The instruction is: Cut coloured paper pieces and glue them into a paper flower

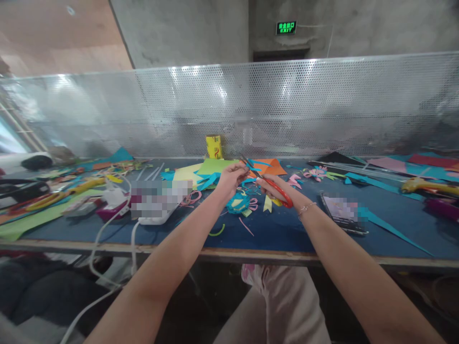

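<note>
My right hand (273, 187) is closed around the red-handled scissors (285, 195), whose dark blades point up and left toward my other hand. Fingers pinched together, my left hand (234, 176) is at the blades and grips a blue paper strip (256, 166), partly hidden by the fingertips and scissors. Just below both hands lies a round blue paper piece (238, 203), with pink paper loops (253, 204) beside it. Behind them are a green sheet (215, 167) and an orange sheet (268, 166).
A white power strip (158, 217) with cables and a purple box (112, 210) are on the left. A phone (342, 212) lies right of my right forearm, a yellow-handled tool (428, 185) farther right. Behind the yellow packet (214, 147) rises a perforated metal screen (172, 110).
</note>
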Demonstrator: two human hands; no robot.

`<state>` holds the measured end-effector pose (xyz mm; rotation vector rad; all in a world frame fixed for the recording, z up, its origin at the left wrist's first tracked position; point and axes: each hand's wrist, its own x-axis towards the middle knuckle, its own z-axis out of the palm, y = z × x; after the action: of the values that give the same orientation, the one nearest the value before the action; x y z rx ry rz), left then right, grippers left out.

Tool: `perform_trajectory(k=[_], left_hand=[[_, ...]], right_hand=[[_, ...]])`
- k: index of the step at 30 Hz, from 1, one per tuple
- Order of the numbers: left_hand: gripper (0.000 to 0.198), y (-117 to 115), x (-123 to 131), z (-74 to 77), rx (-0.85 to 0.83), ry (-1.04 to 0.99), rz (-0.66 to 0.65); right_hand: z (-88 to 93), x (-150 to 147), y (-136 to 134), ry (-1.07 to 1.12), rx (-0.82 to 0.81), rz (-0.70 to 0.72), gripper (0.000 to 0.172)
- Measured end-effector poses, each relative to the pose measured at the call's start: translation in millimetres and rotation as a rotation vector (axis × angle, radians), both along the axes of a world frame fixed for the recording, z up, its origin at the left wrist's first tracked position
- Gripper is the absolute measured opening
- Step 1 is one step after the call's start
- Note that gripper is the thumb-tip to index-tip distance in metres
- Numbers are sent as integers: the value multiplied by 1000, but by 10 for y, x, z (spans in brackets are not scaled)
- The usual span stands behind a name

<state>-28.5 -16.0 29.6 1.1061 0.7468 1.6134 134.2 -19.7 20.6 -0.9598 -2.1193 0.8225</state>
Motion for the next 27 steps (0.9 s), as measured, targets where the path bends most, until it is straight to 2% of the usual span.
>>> perform_trajectory(k=[12,18,23,27], left_hand=[[17,-23,-4,19,-65,-28,-25],[13,60,-46,-13,-49,-107,18],[11,96,-83,-16,-50,-140,69],[11,105,-89,-17,-63,-150,95]], right_hand=[[32,3,-57,-7,68,-16,33],[60,24,-71,4,-8,22,31],[18,10,16,52,-44,-38,32],[-30,-15,156,172,-123,-149,31]])
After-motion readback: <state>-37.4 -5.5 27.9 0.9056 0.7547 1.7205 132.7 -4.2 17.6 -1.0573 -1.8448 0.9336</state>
